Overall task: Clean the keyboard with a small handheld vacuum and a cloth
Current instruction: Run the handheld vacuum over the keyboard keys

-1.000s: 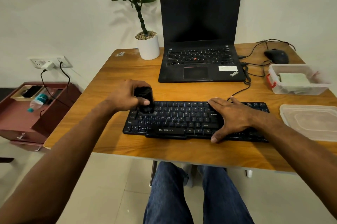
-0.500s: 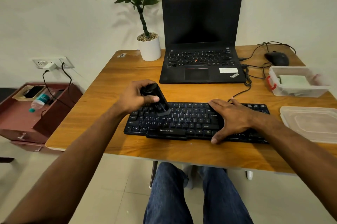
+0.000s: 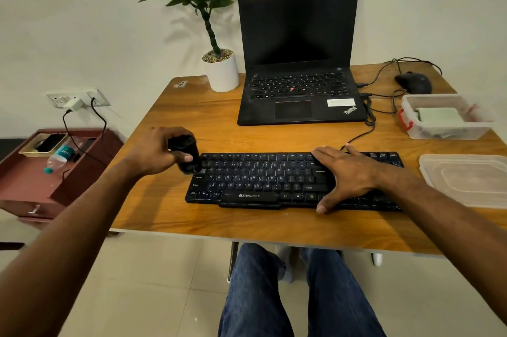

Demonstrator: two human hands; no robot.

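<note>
Wooden desk, left hand gripping seemingly a vacuum, right hand flat on keyboard

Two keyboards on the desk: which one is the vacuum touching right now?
The separate black keyboard at the desk's front edge. The handheld vacuum meets its left end. The laptop keyboard behind it is untouched.

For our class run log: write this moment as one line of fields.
left hand: grips vacuum at keyboard's left end | right hand: flat on keyboard | cloth: not seen in use
</note>
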